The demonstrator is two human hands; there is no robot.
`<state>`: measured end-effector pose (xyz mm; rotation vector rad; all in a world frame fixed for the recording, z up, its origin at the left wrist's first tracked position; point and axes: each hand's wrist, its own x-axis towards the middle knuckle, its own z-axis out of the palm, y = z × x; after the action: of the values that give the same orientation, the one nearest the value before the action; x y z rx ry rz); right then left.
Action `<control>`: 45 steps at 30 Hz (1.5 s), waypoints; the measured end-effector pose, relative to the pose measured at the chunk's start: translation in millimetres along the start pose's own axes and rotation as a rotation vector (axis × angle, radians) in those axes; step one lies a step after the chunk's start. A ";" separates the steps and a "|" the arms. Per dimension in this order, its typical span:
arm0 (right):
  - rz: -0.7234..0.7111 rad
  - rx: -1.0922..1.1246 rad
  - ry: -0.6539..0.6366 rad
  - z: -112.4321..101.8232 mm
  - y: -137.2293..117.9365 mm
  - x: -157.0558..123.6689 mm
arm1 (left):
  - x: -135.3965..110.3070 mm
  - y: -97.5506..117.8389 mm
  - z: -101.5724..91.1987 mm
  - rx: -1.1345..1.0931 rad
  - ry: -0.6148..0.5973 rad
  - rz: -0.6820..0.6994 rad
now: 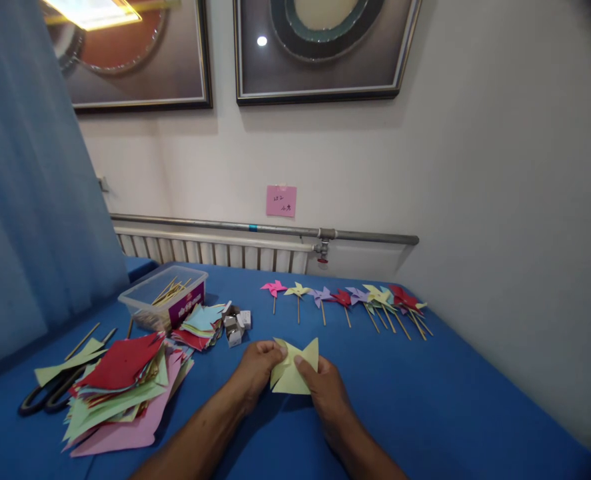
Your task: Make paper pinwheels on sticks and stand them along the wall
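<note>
A pale yellow paper square [291,381], cut in from its corners, is held up between both hands above the blue table. My left hand [261,365] pinches its left side, with the thumb lying on the front near the middle. On the right side, my right hand [325,387] grips the paper, its thumb pressing close to the centre. One corner points up freely at the top right. The fingers behind the paper are hidden.
Finished paper pinwheels [322,297] on sticks lie along the table's far side. At left are a stack of coloured paper [125,373], scissors [58,393], a plastic tub [140,310] of sticks, smaller cut papers [202,323] and small boxes [235,327]. A radiator [215,250] stands behind.
</note>
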<state>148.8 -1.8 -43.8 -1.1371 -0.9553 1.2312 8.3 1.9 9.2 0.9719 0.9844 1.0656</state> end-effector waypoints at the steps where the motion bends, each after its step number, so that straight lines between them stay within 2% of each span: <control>1: 0.002 0.000 -0.003 -0.1 -0.1 0.0 | 0.2 -0.4 0.0 -0.002 0.001 -0.001; 12: 0.000 -0.034 -0.009 -4.9 4.8 5.0 | -3.7 3.4 1.4 0.028 -0.052 0.017; 16: 0.003 -0.016 -0.009 -4.6 -2.9 1.2 | -2.4 3.0 0.8 0.032 -0.056 0.036; 20: 0.013 0.085 -0.027 -4.6 -15.8 -6.3 | 0.8 3.7 -3.1 0.134 -0.029 0.136; 23: 0.007 0.163 -0.028 -4.4 -24.2 -10.8 | -1.0 6.6 -5.2 0.144 -0.122 0.167; 28: 0.065 0.217 0.013 -2.5 -36.8 -13.9 | -7.3 10.9 -4.3 0.099 -0.280 0.132; 33: 0.112 0.264 0.030 -2.7 -44.5 -16.1 | -5.7 6.9 -5.3 0.085 -0.361 0.133; 37: 0.133 0.300 0.037 -3.9 -42.8 -15.0 | -1.8 2.4 -9.3 0.176 -0.274 0.241; 42: 0.128 0.258 0.039 -3.4 -35.7 -12.1 | -3.9 6.2 -11.5 0.458 -0.246 0.511; 45: 0.118 0.218 0.038 -2.1 -30.6 -11.2 | -4.4 6.8 -11.0 0.530 -0.211 0.535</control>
<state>155.7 -12.5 -13.8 -1.0510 -0.7143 1.3679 -4.6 0.5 13.5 1.8186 0.8650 1.1205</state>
